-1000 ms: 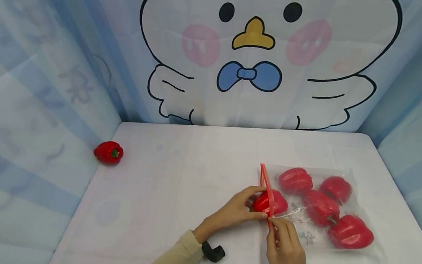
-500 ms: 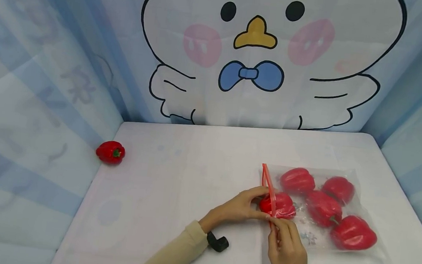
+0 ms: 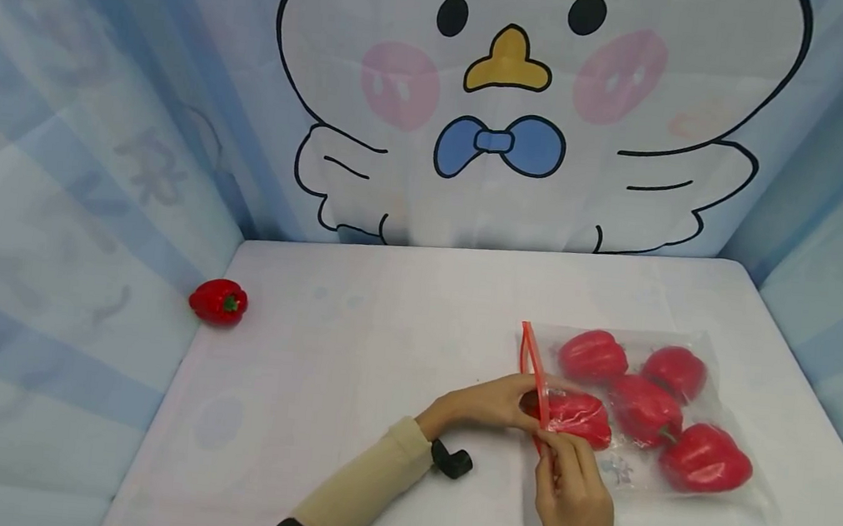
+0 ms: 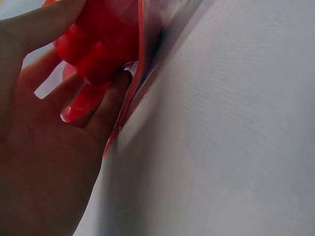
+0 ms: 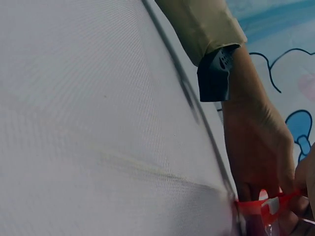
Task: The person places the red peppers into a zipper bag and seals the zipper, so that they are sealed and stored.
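Note:
A clear zip bag with a red zip edge lies at the right of the table, its mouth facing left. Inside it are several red bell peppers. My left hand reaches into the mouth and holds another red bell pepper, which is now within the bag. In the left wrist view, the thumb and fingers lie around the bottom of this bell pepper. My right hand pinches the near end of the red zip edge. The left fingertips are partly hidden by the bag.
One more red bell pepper sits by the far left table edge. A white cloth covers the table. Printed curtains stand behind and at both sides. A black strap piece is on the left wrist.
My left hand has pushed the bell pepper rightward through the mouth, deeper into the bag. The right hand keeps its pinch on the zip edge in nearly the same spot.

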`<state>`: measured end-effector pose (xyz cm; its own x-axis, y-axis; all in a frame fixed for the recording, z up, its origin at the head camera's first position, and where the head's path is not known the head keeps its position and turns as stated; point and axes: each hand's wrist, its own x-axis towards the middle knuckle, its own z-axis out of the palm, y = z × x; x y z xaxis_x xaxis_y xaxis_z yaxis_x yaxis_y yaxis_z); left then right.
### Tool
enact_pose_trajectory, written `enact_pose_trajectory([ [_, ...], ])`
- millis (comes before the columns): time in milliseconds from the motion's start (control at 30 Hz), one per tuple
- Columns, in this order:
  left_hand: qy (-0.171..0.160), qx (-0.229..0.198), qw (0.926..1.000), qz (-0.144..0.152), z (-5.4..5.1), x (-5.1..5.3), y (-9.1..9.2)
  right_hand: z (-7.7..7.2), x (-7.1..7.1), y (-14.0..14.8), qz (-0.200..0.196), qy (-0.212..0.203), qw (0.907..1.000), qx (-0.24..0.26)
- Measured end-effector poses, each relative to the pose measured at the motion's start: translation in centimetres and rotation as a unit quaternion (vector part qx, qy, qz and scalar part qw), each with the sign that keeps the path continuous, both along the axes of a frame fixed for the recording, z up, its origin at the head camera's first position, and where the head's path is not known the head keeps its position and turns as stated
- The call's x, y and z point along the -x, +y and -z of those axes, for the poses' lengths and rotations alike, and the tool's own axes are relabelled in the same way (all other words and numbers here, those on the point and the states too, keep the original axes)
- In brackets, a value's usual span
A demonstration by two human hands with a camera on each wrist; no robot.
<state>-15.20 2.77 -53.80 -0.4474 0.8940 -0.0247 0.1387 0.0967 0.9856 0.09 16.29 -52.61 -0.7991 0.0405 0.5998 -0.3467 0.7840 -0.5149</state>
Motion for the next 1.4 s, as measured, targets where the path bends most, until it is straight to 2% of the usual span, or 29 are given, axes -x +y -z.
enact_pose_trajectory([
  [100,-0.013,0.008,0.9998,0.013,0.1,0.2,0.7,0.0,0.1,0.0,-0.004,0.018,0.9998,0.006],
  [167,0.000,0.026,0.9996,0.013,0.1,0.3,1.0,0.0,0.2,0.0,-0.008,0.029,0.9995,0.011],
  [300,0.016,0.029,0.9993,0.019,0.1,0.5,1.6,0.1,0.3,-0.1,-0.012,0.050,0.9984,0.022],
  [567,0.045,0.029,0.9979,0.036,0.0,0.9,2.3,0.1,0.3,-0.2,-0.012,0.051,0.9984,0.022],
  [733,0.036,0.027,0.9985,0.032,0.1,0.8,2.5,0.2,0.4,-0.2,-0.010,0.059,0.9979,0.024],
  [833,0.026,0.019,0.9990,0.030,0.3,0.8,2.7,0.3,0.4,-0.2,-0.009,0.063,0.9977,0.024],
  [1067,0.042,-0.005,0.9990,0.014,0.6,0.6,3.0,0.2,0.5,-0.2,-0.013,0.068,0.9973,0.023],
  [1300,0.059,-0.083,0.9938,0.044,1.2,0.5,3.6,0.3,0.8,-0.1,-0.019,0.081,0.9962,0.027],
  [1400,0.067,-0.088,0.9930,0.039,1.2,0.5,3.8,0.3,0.9,-0.1,-0.014,0.081,0.9963,0.025],
])
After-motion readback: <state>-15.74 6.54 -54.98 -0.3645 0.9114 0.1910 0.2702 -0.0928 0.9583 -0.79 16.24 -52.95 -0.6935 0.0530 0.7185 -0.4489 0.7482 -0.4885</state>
